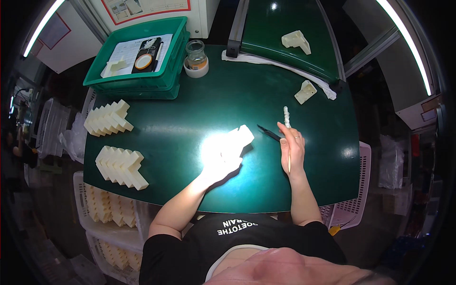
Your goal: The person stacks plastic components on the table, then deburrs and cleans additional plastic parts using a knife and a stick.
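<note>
Over the middle of the table, my left hand (223,164) is closed on a white angular plastic part (243,136). Glare washes out the fingers and most of the part. To the right, my right hand (292,148) is closed around a thin pale stick with a lumpy white end (286,115). A slim black pointed tool (269,133) also sticks out of that hand, its tip toward the part; its exact kind is unclear. Two stacked rows of cream angular parts, a far row (109,118) and a nearer row (122,166), lie at the left.
A green bin (133,88) with papers stands at the back left, beside a glass jar (195,52) in a white ring. At the back right, one cream part (297,42) rests on a green conveyor (266,23), another (305,92) before it. Crates (80,199) flank the table (180,118).
</note>
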`<state>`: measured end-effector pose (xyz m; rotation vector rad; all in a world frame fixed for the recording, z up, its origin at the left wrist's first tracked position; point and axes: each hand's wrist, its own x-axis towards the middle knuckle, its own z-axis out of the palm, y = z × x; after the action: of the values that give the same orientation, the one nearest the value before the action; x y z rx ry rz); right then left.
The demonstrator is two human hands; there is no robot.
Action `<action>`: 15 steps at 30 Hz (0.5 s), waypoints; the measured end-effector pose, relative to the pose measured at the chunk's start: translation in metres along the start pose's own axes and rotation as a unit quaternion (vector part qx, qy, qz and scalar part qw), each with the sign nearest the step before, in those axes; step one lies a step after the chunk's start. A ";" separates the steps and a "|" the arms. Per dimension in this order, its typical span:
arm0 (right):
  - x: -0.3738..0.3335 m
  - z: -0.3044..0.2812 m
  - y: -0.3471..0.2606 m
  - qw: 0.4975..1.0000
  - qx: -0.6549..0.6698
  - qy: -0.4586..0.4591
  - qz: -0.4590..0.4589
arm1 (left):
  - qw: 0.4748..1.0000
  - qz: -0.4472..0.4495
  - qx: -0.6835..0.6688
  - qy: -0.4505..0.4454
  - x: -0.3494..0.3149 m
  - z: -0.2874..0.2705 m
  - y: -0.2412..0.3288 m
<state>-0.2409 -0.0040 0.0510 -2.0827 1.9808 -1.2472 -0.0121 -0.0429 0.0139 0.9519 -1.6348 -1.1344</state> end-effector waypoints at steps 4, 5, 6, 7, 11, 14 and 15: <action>-0.012 0.006 -0.023 0.963 0.220 0.011 -0.155 | 0.983 -0.012 -0.182 -0.020 0.001 0.005 0.007; -0.018 0.012 -0.032 0.943 0.258 -0.020 -0.207 | 0.999 0.033 -0.025 0.004 0.004 0.008 -0.006; -0.024 0.016 -0.045 0.925 0.313 -0.077 -0.201 | 0.988 0.078 0.132 0.027 0.006 0.009 -0.017; -0.033 0.024 -0.050 0.927 0.339 -0.086 -0.134 | 0.988 0.078 0.132 0.026 0.011 0.008 -0.017; -0.015 0.018 -0.026 0.951 0.293 -0.096 -0.034 | 0.995 0.090 -0.013 0.031 0.018 0.009 -0.012; -0.026 0.023 -0.033 0.930 0.308 -0.004 -0.199 | 0.990 0.117 -0.022 0.072 0.008 0.012 -0.014; -0.029 0.027 -0.039 0.927 0.318 -0.029 -0.196 | 0.992 0.116 -0.017 0.055 0.007 0.012 -0.017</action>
<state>-0.1904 0.0150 0.0376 -2.1491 0.9424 -1.5794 -0.0235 -0.0508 -0.0026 0.7649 -1.5859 -0.9334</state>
